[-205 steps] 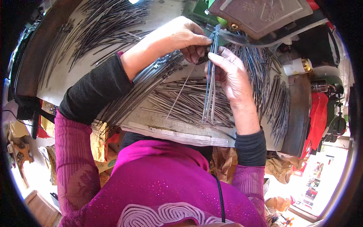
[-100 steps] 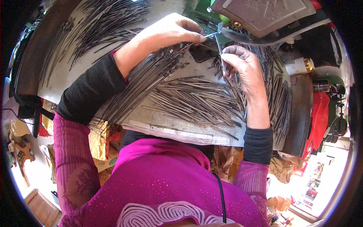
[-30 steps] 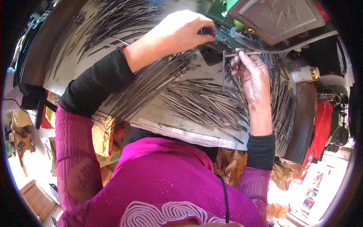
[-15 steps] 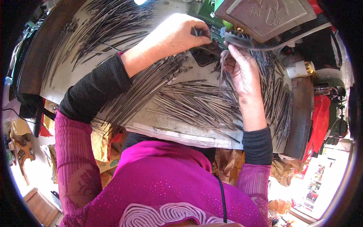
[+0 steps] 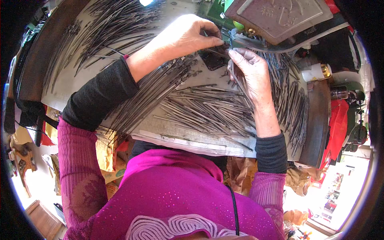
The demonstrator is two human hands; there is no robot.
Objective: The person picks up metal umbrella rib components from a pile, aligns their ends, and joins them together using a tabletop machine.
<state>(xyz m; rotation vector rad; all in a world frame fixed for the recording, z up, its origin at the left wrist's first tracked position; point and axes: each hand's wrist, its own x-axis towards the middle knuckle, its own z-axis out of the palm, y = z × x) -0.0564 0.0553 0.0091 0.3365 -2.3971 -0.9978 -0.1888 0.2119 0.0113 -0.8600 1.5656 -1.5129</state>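
My left hand (image 5: 192, 34) is closed in a pinch in front of the green machine (image 5: 214, 12); what its fingertips hold is too small to make out. My right hand (image 5: 252, 70) is closed on thin grey metal strips (image 5: 240, 82), which slant down along the palm toward the wrist. Its thumb and forefinger are close to the left fingertips, just below the machine's curved metal edge (image 5: 260, 45). Beneath both hands lies a dark, greasy patch (image 5: 212, 60) on the table. Long dark metal strips (image 5: 208, 108) lie loose in front of the hands.
More strips lie in piles at the far left (image 5: 116, 24), beneath my left forearm (image 5: 156, 86) and on the right (image 5: 294, 108). A grey metal cover (image 5: 280, 18) overhangs the far right. Dark raised edges (image 5: 316, 128) border the table. A white cup-like container (image 5: 316, 73) stands beyond.
My right hand has drawn down and slightly left, away from the machine's edge. The strips in it have swung from hanging down to lying along the palm. My left hand has barely moved.
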